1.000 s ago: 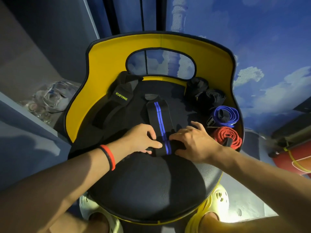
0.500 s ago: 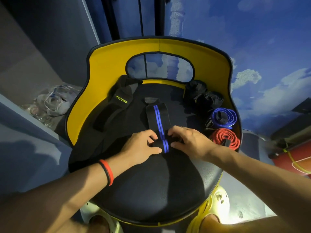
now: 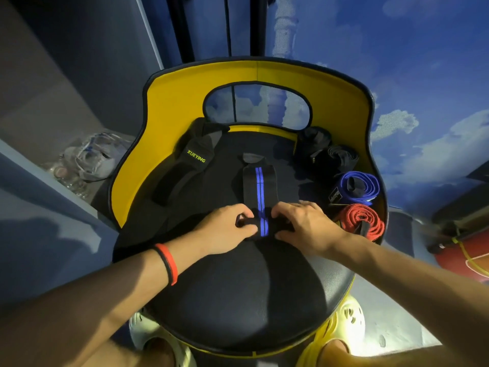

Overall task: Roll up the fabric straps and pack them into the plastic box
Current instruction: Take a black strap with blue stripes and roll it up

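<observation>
Pinching the rolled near end of the blue-striped strap (image 3: 259, 186) with left hand (image 3: 227, 229) and right hand (image 3: 304, 226), fingers curled round the roll, on the black chair seat (image 3: 238, 287). Could telescope sideways or slacken under uneven pressure from the 2 grips; could also run crooked along the flat tail lying ahead. Might knock the red roll (image 3: 360, 223), just beside the right wrist, or the blue roll (image 3: 365, 186) behind it. Legible: "XUEYING" in yellow-green on the black strap (image 3: 195, 156) at left. Cannot read the small label on the blue roll. Probably the box: clear plastic container (image 3: 87, 160), well apart, left of the chair.
</observation>
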A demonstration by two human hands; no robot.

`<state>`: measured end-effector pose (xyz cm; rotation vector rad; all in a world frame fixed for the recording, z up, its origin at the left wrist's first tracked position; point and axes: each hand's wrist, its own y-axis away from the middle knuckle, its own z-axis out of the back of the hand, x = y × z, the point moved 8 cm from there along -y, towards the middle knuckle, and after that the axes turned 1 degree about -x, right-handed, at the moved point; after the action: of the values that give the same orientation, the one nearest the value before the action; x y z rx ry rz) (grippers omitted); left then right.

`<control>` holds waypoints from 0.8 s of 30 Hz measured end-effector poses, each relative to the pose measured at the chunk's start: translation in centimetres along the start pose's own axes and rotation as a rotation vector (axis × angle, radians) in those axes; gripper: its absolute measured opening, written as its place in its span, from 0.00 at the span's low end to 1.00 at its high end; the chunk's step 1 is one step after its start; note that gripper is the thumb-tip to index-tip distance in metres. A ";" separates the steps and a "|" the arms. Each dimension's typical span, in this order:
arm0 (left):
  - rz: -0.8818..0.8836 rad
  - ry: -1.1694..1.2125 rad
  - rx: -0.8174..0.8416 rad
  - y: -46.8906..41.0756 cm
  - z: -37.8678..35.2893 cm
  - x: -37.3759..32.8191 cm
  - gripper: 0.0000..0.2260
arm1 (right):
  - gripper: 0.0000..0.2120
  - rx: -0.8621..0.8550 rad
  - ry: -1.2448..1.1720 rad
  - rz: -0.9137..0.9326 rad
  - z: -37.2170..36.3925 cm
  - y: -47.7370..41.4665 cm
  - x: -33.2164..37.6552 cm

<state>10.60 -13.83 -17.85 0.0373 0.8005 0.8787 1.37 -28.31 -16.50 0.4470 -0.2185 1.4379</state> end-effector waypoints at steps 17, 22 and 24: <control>0.095 0.165 -0.032 -2.1 -0.2 0.4 0.19 | 0.28 -0.043 0.174 -0.008 0.3 -0.3 1.5; 0.111 0.143 -0.148 -2.7 0.2 1.1 0.12 | 0.25 -0.099 0.264 -0.023 0.9 -1.5 2.1; 0.105 0.160 -0.159 -2.7 0.4 1.1 0.12 | 0.22 -0.079 0.278 -0.034 1.0 -2.0 2.1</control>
<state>13.06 -14.74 -19.19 -0.1335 0.8812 1.0526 3.76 -27.02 -15.07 0.1823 -0.0432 1.4351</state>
